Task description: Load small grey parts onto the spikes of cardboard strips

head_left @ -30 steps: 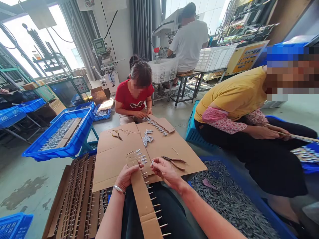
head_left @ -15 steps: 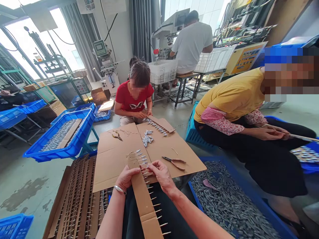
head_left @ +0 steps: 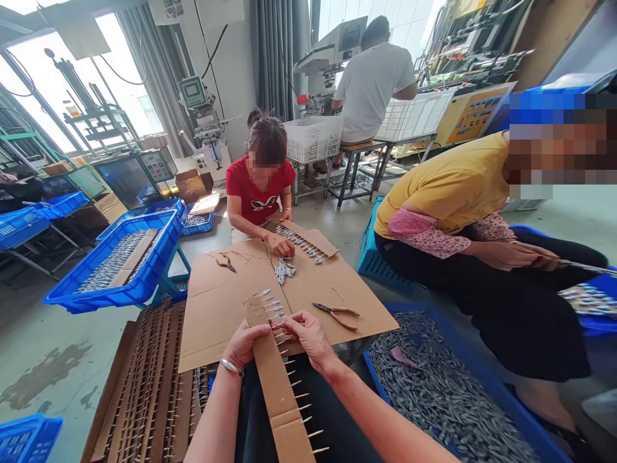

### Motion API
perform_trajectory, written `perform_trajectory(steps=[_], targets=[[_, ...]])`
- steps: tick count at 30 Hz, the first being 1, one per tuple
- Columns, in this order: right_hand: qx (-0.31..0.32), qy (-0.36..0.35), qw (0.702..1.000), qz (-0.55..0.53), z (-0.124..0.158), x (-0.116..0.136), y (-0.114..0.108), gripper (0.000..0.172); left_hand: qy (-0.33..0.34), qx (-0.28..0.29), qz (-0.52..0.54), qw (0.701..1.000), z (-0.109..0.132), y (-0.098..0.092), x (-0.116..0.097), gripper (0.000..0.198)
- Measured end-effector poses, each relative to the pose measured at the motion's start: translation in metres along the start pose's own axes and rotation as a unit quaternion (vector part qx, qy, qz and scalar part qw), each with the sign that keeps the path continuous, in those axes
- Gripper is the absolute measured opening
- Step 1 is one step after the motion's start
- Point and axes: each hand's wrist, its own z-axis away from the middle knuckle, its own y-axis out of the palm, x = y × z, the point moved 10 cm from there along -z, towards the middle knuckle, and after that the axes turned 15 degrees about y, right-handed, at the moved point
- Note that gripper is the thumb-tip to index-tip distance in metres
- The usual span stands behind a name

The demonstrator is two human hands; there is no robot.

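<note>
My left hand (head_left: 245, 345) is closed on a long cardboard strip (head_left: 284, 411), thumb on its face, near the upper end. Thin pale sticks (head_left: 303, 406) jut out in a row along the strip's right edge. Small grey tapered pieces (head_left: 274, 303) sit on the sticks at the far end. My right hand (head_left: 311, 339) pinches at that edge, just below the grey pieces; what lies between its fingertips is hidden. Under the strip's far end is a flat cardboard sheet (head_left: 216, 334), with a pile of similar grey pieces (head_left: 285, 271) beyond.
Pliers (head_left: 337, 315) lie right of my hands, another pair (head_left: 225, 262) farther left. A blue bin of dark pieces (head_left: 434, 379) is at right; stacked strips with sticks (head_left: 139, 386) at left. A co-worker in red (head_left: 260, 186) sits opposite, another in yellow (head_left: 438, 186) at right.
My right fingertips have moved slightly left and down, closer to the strip's edge. The co-worker opposite has reached a hand to the pile of grey pieces.
</note>
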Motion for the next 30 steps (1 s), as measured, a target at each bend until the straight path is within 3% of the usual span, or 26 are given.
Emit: perform_trajectory(steps=[11, 22, 30], targets=[[0.049, 0.002, 0.999, 0.022, 0.001, 0.007, 0.009, 0.05, 0.002, -0.007, -0.007, 1.0, -0.001, 0.002, -0.001, 0.043], [0.059, -0.018, 0.998, 0.023, 0.002, 0.011, 0.012, 0.05, 0.045, -0.038, -0.058, 0.997, -0.002, 0.001, -0.008, 0.06], [0.078, -0.013, 0.995, 0.066, -0.008, 0.002, 0.011, 0.048, 0.035, -0.043, -0.06, 0.997, 0.001, 0.0, -0.007, 0.046]])
